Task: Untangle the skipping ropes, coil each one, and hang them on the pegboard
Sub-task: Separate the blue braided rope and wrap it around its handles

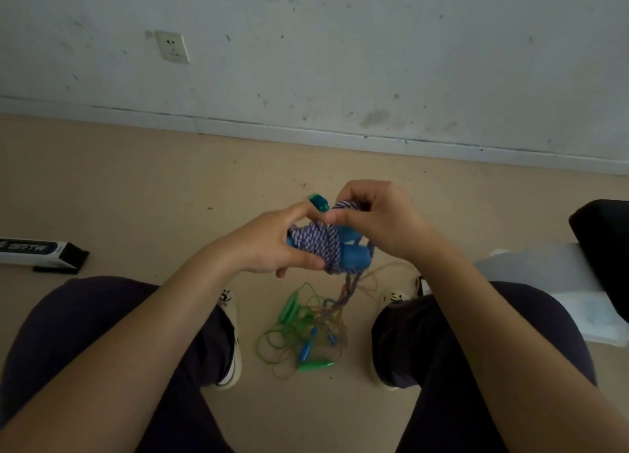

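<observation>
A purple-and-white braided skipping rope (315, 243) is wound round its blue handles (354, 253) in front of me. My left hand (269, 245) grips the left side of this bundle. My right hand (377, 219) pinches a loop of the same rope at the top. A teal handle end (319, 202) sticks up between my hands. Strands of the braided rope hang down to a tangle of thin green and orange ropes (306, 337) with green and blue handles on the floor between my feet. No pegboard is in view.
I sit facing a white wall (340, 61) with a socket (172, 46). A long box (41, 253) lies on the beige floor at left. A black object (602, 241) and white sheets (558, 282) lie at right. My knees flank the tangle.
</observation>
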`<control>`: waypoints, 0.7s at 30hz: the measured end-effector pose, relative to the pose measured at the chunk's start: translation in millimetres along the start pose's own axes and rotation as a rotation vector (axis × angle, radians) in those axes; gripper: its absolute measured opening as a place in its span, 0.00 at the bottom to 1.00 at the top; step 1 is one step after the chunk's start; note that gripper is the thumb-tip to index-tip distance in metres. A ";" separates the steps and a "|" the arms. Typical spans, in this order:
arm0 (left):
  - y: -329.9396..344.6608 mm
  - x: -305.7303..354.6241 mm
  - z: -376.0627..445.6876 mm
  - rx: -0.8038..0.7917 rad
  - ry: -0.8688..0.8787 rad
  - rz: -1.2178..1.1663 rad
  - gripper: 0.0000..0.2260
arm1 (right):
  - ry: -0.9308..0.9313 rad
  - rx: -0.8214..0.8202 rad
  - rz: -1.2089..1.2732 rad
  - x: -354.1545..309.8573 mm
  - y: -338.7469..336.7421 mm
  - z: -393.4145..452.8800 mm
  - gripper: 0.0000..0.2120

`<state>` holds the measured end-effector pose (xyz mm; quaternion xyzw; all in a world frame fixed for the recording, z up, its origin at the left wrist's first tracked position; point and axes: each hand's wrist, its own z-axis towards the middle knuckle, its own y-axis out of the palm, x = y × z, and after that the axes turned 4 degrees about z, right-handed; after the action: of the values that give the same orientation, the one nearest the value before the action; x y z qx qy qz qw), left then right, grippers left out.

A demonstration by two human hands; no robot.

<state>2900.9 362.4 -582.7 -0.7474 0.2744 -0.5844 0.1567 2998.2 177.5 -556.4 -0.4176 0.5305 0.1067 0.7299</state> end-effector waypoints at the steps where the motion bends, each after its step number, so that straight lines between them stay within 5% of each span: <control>1: 2.2 1.7 -0.5 -0.021 0.023 -0.011 0.23 | -0.005 0.023 -0.011 2.4 0.8 2.0 0.12; 7: 3.2 10.5 -4.4 0.029 0.083 -0.152 0.25 | 0.015 0.096 0.082 14.5 -3.3 13.9 0.15; 10: 6.8 12.5 -9.0 0.041 0.103 -0.141 0.34 | 0.100 0.021 0.124 17.4 -0.9 12.1 0.20; 13: 8.4 13.7 -10.8 0.066 0.172 -0.191 0.44 | 0.158 -0.037 0.173 16.7 2.0 11.8 0.13; 18: 9.4 9.3 -7.6 0.111 0.229 -0.208 0.40 | 0.250 -0.077 0.307 14.4 4.1 9.2 0.08; 21: 6.4 8.9 -6.7 0.162 0.240 -0.254 0.36 | 0.290 -0.027 0.413 13.7 0.3 7.3 0.19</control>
<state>2894.5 352.6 -577.5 -0.6860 0.1468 -0.7044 0.1076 3008.8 179.1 -567.7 -0.3208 0.7023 0.1996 0.6033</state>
